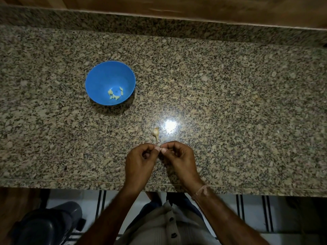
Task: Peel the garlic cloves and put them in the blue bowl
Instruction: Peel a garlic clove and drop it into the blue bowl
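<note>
Near the front edge of the speckled brown granite countertop, about midway along it, the left hand and the right hand meet fingertip to fingertip. Each pinches one small pale garlic clove tightly between thumb and forefinger. The clove is almost wholly hidden between the nails, so I cannot tell how much skin is on it. The other fingers of both hands curl in toward the palms.

The risk, as I judge it, lies in the size of the thing. Once the papery skin gives way, a clove this small may turn slick and shoot out of the pinch, landing on the countertop or going over the front edge to the floor. Pulling too hard with the nails could also split the clove rather than strip it. The dim light and the bright glare spot just beyond the hands make thin skin hard to see.

Just beyond the fingertips, toward the back edge, lies a pale garlic remnant with a tapering stalk, apart from the hands. The round blue plastic bowl stands well apart, toward the back and left of the grip, and holds several peeled yellowish cloves. Carrying the clove there calls for a reach back and leftward across the countertop.
</note>
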